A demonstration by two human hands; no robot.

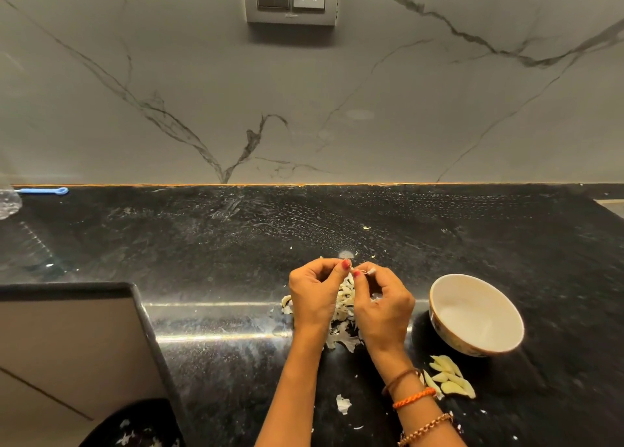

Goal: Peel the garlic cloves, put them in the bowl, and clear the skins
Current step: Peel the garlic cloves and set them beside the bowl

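Both hands are raised over the black counter (236,244), fingertips meeting. My left hand (315,291) and my right hand (381,299) pinch a small garlic clove (363,271) between them, with a bit of skin sticking out at its right end. Beneath the hands lies a heap of papery garlic skins (344,315). Several peeled cloves (450,377) lie on the counter by my right wrist. The white bowl (472,315) stands to the right of my hands with nothing in it.
A loose skin piece (343,404) lies near the counter's front. At the lower left a dark bin (141,429) holds skin scraps beside a grey panel (67,345). A blue tie (44,191) lies at the back left. The marble wall rises behind the counter.
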